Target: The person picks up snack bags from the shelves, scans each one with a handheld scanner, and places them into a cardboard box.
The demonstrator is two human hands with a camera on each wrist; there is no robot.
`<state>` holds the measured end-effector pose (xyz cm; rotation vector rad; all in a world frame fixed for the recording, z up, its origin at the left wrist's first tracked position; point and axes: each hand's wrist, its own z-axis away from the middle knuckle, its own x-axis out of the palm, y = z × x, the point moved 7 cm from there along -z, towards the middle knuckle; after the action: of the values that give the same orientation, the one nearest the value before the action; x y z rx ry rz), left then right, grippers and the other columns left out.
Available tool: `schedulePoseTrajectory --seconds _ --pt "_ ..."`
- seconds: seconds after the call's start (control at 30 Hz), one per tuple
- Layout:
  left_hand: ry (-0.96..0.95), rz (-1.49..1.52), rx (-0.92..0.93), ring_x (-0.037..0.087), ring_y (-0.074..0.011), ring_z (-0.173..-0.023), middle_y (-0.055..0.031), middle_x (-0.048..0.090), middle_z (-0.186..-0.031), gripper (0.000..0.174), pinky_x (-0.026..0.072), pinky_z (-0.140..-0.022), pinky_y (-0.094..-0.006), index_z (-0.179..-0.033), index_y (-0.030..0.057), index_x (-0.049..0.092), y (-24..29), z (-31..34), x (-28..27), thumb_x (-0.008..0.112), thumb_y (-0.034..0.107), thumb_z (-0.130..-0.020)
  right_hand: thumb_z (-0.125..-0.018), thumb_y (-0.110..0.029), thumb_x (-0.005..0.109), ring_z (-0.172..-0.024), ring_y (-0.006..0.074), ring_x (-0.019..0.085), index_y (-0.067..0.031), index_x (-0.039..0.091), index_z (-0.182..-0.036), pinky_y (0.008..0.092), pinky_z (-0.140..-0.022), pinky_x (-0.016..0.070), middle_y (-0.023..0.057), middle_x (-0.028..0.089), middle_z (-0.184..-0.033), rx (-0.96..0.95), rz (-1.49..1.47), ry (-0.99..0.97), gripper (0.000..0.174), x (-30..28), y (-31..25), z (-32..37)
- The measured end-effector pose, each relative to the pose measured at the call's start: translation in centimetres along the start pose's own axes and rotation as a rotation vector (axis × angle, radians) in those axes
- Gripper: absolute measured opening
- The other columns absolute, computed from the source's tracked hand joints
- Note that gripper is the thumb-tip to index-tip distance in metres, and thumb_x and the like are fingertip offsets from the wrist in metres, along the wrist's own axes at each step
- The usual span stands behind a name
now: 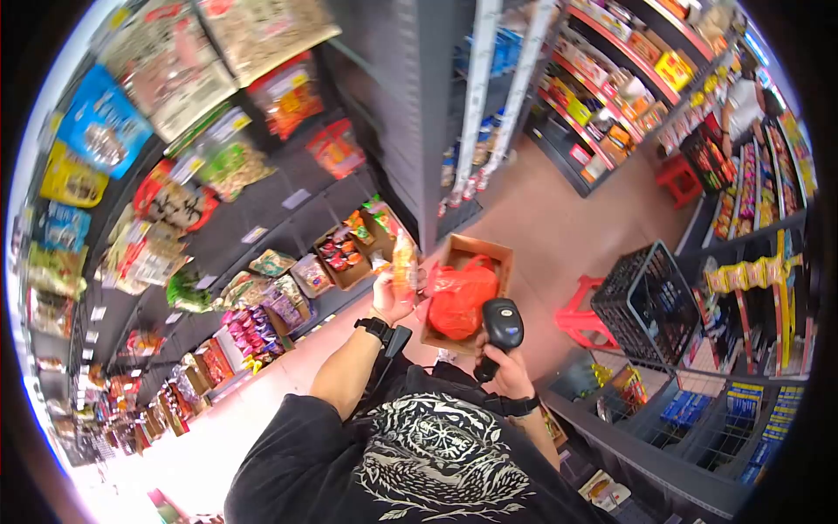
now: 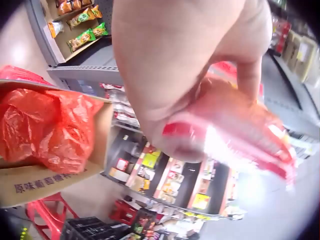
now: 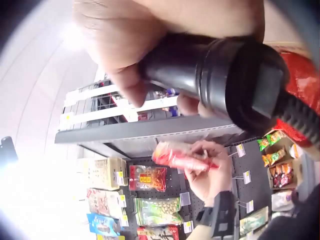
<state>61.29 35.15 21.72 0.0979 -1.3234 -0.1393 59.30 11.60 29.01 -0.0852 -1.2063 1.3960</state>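
My left hand [image 1: 390, 299] grips a red-and-orange plastic snack packet [image 1: 404, 265] and holds it up beside the shelf. The left wrist view shows thumb and fingers curled round the packet [image 2: 235, 135], which is blurred there. In my right hand [image 1: 513, 375] is a black barcode scanner [image 1: 503, 323], its head up and toward the cardboard box. From the right wrist view the fingers wrap round the scanner's handle [image 3: 180, 62], with a coiled cable [image 3: 300, 117] at its end. Between the hands, a red plastic bag [image 1: 463, 299] fills the open cardboard box [image 1: 482, 247].
Hanging snack bags [image 1: 231, 153] and shelf boxes [image 1: 345, 278] line the left side. A black crate [image 1: 646, 301] sits on a red stool [image 1: 583, 313] to the right. Wire-fronted bins [image 1: 681, 406] stand near my right arm. Another person [image 1: 746, 109] is far back.
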Motion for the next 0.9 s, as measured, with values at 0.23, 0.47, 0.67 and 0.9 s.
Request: schedulePoseTrajectory --seconds 0.23,0.47,0.67,0.9 --pt "-0.469 0.039 -0.125 0.049 -0.0200 -0.055 -0.0098 0.048 -0.080 0.063 0.0433 -0.050 -0.0302 -0.123 -0.0053 0.046 9.6 9.0 6.7 0.053 0.046 -0.086 -0.081 0.000 0.066 -0.071 0.0104 0.057 -0.0016 0.058 -0.101 0.0252 -0.064 0.0468 0.0036 0.061 -0.086 -0.009 0.412 -0.441 0.021 13.3 3.4 -0.5" --pt "-0.371 -0.017 0.100 0.047 -0.0217 -0.077 -0.0056 0.048 -0.079 0.048 0.0416 -0.066 -0.0329 -0.101 -0.0015 0.056 19.7 16.6 1.9 0.051 0.044 -0.087 -0.083 -0.009 0.067 -0.054 0.0086 0.054 -0.0014 0.060 -0.085 0.0242 -0.052 0.0434 0.0006 0.058 -0.064 0.097 0.526 -0.441 0.011 25.4 11.8 -1.0" --pt "-0.215 0.077 0.260 0.039 -0.0188 -0.078 -0.0029 0.041 -0.076 0.027 0.0364 -0.070 -0.0309 -0.091 0.0041 0.051 25.6 23.0 -1.0 0.049 0.031 -0.088 -0.084 -0.009 0.065 -0.053 0.0088 0.054 -0.0008 0.060 -0.086 0.0247 -0.050 0.0420 0.0014 0.060 -0.065 0.114 0.618 -0.506 0.010 31.3 16.0 -1.7" --pt "-0.285 0.124 0.305 0.040 -0.0179 -0.077 -0.0022 0.040 -0.075 0.024 0.0375 -0.073 -0.0328 -0.093 0.0053 0.055 28.8 25.8 -2.1 0.048 0.028 -0.089 -0.087 -0.008 0.060 -0.053 0.0108 0.054 -0.0001 0.057 -0.094 0.0245 -0.049 0.0407 0.0051 0.058 -0.076 0.250 0.412 -0.549 0.011 34.8 18.1 -0.8"
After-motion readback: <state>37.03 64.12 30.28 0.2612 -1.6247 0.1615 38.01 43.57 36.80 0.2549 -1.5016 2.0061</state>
